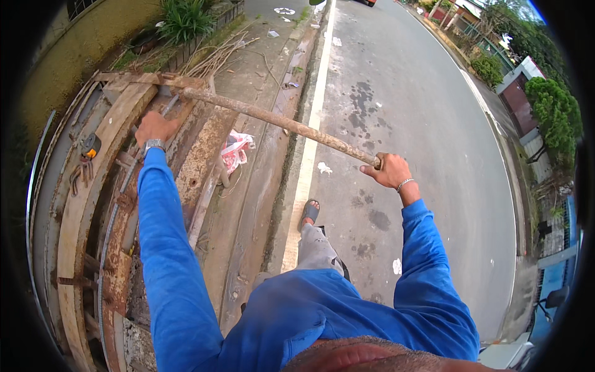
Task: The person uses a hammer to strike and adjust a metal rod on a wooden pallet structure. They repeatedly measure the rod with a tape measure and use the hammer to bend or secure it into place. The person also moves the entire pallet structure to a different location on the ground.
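A long rusty metal pipe [285, 124] reaches from the far end of a workbench out over the road's edge. My right hand [393, 170] is closed round its near-right end. My left hand [156, 128] is closed on a thin grey metal rod [170, 105] that lies along the bench and runs up to the pipe's far-left end. How the rod and the pipe meet there is too small to make out. The workbench [77, 229] is built of worn wooden beams and rusty steel. A black-and-orange tape measure [91, 146] lies on it, beside several small bent metal pieces [80, 175].
A red-and-white plastic bag [236, 150] sits on the ground right of the bench. Dry sticks [214, 57] and a green plant [186, 22] are beyond it. A grey road [421, 111] with a white edge line [319, 93] stretches along the right. My sandalled foot [310, 212] stands near that line.
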Available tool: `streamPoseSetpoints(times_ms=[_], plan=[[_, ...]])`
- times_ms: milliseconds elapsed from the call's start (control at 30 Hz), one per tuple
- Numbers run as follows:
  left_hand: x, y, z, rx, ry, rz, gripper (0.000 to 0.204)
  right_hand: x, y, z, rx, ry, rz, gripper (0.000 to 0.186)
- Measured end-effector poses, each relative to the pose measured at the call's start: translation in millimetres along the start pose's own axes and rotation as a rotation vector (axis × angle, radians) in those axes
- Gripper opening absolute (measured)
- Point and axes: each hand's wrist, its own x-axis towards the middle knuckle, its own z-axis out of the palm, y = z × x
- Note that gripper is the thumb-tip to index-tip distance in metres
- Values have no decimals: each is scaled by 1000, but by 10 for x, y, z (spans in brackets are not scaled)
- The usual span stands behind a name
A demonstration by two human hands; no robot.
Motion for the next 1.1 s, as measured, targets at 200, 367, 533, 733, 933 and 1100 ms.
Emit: streamPoseSetpoints(times_ms=[200, 367, 533, 733, 933, 1100], plan=[[-161, 377, -84, 39, 0, -21, 68, -11, 653, -230, 348, -301, -34, 80], [-206, 389, -124, 87, -19, -54, 68, -12, 701, -136, 305, -314, -183, 77], [-202, 393, -139, 86, -35, -64, 71, -64, 820, -191, 314, -374, -206, 75], [-152, 422, -87, 89, -19, -66, 73, -139, 818, -106, 268, -249, -163, 75], [-965, 575, 173, -107, 754, 229, 61, -203, 609, 0, 141, -77, -56, 75], [-2641, 2177, 1526, -1696, -622, 348, 34, -361, 447, -33, 110, -31, -7, 80]])
